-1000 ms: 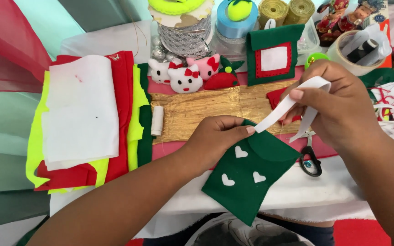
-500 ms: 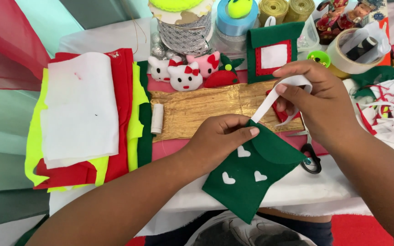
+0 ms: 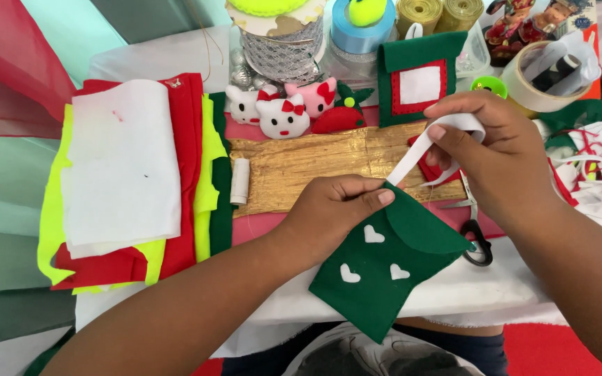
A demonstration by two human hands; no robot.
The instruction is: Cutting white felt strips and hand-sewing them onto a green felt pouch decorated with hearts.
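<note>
Head view: left hand (image 3: 329, 209) fingers are pressing down the green felt pouch (image 3: 384, 268) while right hand (image 3: 496, 157) fingers are pinching the white strip (image 3: 419, 150) above it; attaching needs steady holding.

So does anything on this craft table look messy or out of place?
Mostly tidy. The felt stack at left is unevenly piled, and a tangle of red and white scraps lies at right. Scissors lie partly under the right hand, close to the green pouch.
</note>
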